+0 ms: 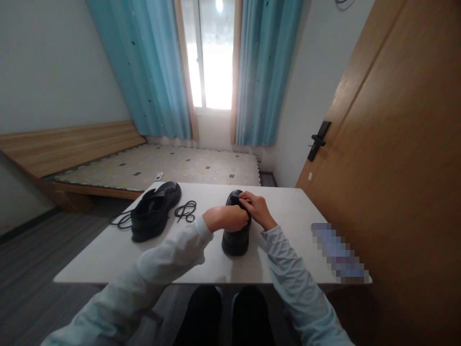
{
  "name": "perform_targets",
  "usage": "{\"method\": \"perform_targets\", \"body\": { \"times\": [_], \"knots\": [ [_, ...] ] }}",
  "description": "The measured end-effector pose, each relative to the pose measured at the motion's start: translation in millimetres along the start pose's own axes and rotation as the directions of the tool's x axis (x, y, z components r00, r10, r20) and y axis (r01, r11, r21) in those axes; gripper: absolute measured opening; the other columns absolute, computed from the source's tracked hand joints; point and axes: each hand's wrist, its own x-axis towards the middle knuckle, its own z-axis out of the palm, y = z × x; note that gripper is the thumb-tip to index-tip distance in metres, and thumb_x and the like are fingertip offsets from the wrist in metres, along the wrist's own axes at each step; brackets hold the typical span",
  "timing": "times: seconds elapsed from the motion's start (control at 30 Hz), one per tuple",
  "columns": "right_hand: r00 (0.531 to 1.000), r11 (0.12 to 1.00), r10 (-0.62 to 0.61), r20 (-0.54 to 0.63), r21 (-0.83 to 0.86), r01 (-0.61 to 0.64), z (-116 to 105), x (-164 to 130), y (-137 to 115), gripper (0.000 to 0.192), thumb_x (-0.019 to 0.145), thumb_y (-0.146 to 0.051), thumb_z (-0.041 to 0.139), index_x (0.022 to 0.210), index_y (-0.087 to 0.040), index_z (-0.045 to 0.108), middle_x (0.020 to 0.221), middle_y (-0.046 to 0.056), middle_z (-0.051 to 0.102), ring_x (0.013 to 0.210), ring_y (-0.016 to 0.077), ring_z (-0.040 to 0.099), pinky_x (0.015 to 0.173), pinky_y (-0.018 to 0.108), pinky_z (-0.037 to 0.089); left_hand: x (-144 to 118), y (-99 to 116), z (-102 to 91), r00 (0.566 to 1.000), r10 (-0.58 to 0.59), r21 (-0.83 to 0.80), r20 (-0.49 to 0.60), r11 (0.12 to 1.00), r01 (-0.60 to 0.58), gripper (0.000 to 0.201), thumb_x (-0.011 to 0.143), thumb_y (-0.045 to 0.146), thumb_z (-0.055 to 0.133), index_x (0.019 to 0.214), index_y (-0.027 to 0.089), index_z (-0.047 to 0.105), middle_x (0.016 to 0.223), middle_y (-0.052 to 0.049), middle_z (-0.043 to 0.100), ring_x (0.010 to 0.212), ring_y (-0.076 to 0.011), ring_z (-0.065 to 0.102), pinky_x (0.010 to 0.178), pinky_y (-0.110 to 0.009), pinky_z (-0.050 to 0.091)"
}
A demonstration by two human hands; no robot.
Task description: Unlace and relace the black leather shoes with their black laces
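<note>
Hands both closed on upright black leather shoe [236,240]: left hand [226,218] gripping its side, right hand [256,207] pinching tongue; likely stiff-soled, soft-topped, best steadied at the sole.

On the table [108,254]: one shoe [236,238] centre, under both hands; second shoe [154,211] left, laces [185,210] between. Bed [162,166] behind.
</note>
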Motion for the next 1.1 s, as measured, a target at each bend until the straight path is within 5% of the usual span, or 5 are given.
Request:
{"method": "perform_targets", "body": {
  "times": [0.1,0.37,0.67,0.93,1.1],
  "knots": [
    [1.0,1.0,0.005,-0.008,0.009,-0.005,0.7,-0.1,0.8,0.011,0.085,-0.024,0.053,0.089,-0.023,0.063,0.084,0.0,0.069,0.078,0.0173,0.068,0.074,0.027,0.05,-25.1,14.1,-13.8,0.988,0.047,-0.011,0.147,0.999,-0.046,0.033,0.088,0.038,0.048,0.081,0.014,0.068,0.077,-0.01,0.069,0.065,-0.0196,0.064,0.06,-0.03,0.048],
    [1.0,1.0,0.004,-0.026,0.013,-0.003,2.4,-0.1,2.5,0.011,0.086,-0.025,0.052,0.089,-0.023,0.063,0.083,0.0,0.069,0.078,0.0165,0.068,0.073,0.027,0.051,-52.4,46.4,3.3,0.982,-0.158,0.081,-0.101,0.983,0.166,0.028,0.077,0.036,0.066,0.096,0.015,0.062,0.095,-0.011,0.065,0.09,-0.0262,0.062,0.075,-0.035,0.047],
    [1.0,1.0,0.013,-0.023,0.002,-0.013,2.5,0.2,1.9,0.011,0.085,-0.026,0.053,0.09,-0.023,0.063,0.083,0.0,0.07,0.078,0.0166,0.068,0.073,0.027,0.051,-52.6,49.2,20.9,0.975,-0.209,0.041,-0.073,0.976,0.213,0.034,0.075,0.031,0.068,0.101,0.016,0.053,0.087,-0.01,0.068,0.085,-0.0257,0.064,0.075,-0.036,0.045],
    [1.0,1.0,0.021,-0.007,-0.011,-0.021,1.4,0.3,1.1,0.012,0.086,-0.025,0.053,0.091,-0.024,0.064,0.085,0.0,0.07,0.08,0.0167,0.068,0.074,0.027,0.051,-35.5,20.6,15.6,0.985,-0.119,0.02,0.121,0.993,0.117,0.037,0.071,0.049,0.067,0.086,0.016,0.064,0.083,-0.012,0.07,0.079,-0.0281,0.067,0.072,-0.035,0.048],
    [1.0,1.0,0.02,-0.008,0.0,-0.02,2.6,0.7,2.0,0.013,0.085,-0.025,0.053,0.091,-0.023,0.065,0.085,0.0,0.07,0.079,0.0173,0.068,0.074,0.027,0.051,-25.6,15.7,1.6,0.959,-0.036,0.011,0.283,0.999,0.034,0.051,0.071,0.049,0.066,0.106,0.013,0.061,0.094,-0.016,0.07,0.084,-0.0294,0.068,0.069,-0.033,0.051]
  ]
}}
